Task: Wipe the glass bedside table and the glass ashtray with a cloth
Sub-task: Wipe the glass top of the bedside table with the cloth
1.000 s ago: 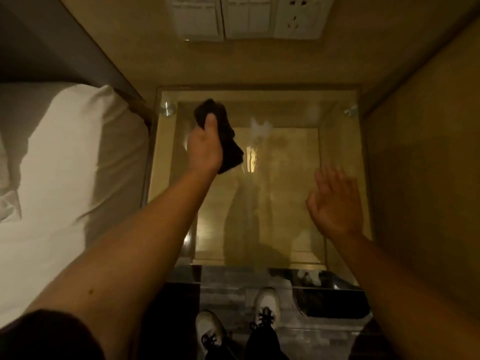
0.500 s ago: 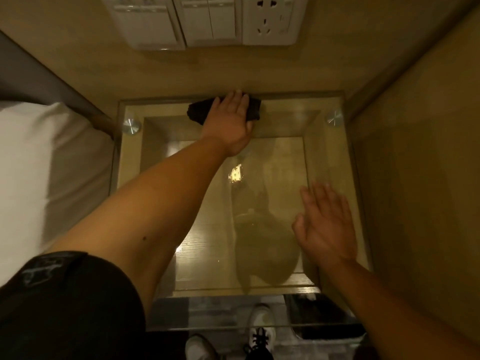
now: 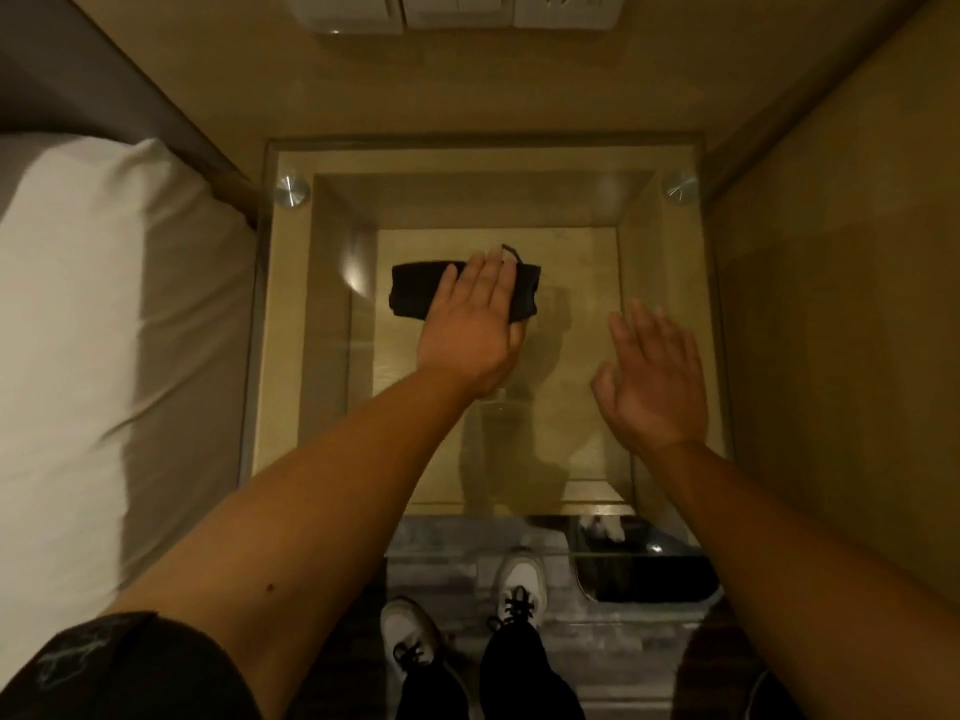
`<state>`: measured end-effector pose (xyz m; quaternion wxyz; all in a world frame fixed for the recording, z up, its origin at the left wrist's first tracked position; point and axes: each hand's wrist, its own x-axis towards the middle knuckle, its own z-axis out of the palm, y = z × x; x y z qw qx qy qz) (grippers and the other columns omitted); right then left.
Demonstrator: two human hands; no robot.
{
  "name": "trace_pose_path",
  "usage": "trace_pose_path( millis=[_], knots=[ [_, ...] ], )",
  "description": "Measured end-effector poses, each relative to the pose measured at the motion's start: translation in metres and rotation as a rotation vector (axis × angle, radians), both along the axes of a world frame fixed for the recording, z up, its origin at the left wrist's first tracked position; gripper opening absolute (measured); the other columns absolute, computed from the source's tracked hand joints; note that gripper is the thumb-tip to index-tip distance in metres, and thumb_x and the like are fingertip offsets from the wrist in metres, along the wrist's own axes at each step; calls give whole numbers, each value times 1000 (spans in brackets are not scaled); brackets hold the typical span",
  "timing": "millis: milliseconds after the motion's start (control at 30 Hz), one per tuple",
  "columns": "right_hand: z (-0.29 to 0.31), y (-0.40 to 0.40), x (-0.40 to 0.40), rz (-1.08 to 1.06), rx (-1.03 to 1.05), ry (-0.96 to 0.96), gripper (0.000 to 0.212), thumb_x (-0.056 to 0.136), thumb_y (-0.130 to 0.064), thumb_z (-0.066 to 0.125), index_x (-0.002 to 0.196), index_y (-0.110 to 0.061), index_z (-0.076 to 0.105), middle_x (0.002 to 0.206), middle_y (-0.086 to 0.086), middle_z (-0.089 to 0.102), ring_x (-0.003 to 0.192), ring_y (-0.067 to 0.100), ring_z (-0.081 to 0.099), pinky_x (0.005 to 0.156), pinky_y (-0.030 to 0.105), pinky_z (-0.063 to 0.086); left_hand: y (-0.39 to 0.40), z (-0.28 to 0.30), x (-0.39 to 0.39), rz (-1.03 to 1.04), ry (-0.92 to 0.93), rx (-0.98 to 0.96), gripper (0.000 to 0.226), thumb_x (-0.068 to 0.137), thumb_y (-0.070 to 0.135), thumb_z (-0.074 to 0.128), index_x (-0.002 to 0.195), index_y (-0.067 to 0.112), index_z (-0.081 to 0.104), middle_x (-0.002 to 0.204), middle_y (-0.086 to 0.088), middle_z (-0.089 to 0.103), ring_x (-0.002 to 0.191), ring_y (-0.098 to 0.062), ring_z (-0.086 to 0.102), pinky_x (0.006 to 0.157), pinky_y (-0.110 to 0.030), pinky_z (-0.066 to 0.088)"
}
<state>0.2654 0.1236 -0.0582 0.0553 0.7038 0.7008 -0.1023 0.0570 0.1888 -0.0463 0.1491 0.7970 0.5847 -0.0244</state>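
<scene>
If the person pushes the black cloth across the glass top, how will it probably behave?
The black cloth looks soft and folded, so it probably bends and may unfold or bunch up. Under the flat left hand it likely slides easily, since the glass table top looks smooth and shiny. It seems light; a loose thread sticks out.

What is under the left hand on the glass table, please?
A folded black cloth lies under the left hand, pressed flat on the glass table. Its middle part is covered by the hand.
</scene>
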Motion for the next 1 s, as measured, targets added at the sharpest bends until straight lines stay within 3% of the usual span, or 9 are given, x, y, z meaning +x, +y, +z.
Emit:
trace_pose_path(
  millis=[267,533,1000],
  knots=[
    [0,-1,1,15,58,14,62,90,-40,28,147,-17,31,155,12,28,143,31,22,117,49,14,-121,-2,-4,-21,20,-46,67,92,42,27,150,9,23,157,-12,23,146,-26,14,119,-43,4],
    [-3,-4,2,20,85,35,63,91,-42,22,149,-17,27,157,12,25,145,30,18,118,47,11,-199,1,-3,-18,5,-116,68,89,43,32,148,9,26,156,-11,27,146,-25,17,119,-45,7],
    [-5,-6,2,2,108,71,63,91,-40,23,150,-17,27,158,10,23,145,29,17,118,45,8,-245,5,-11,-52,-50,-161,65,90,43,37,146,11,34,154,-10,31,144,-23,24,117,-43,12]
  ],
)
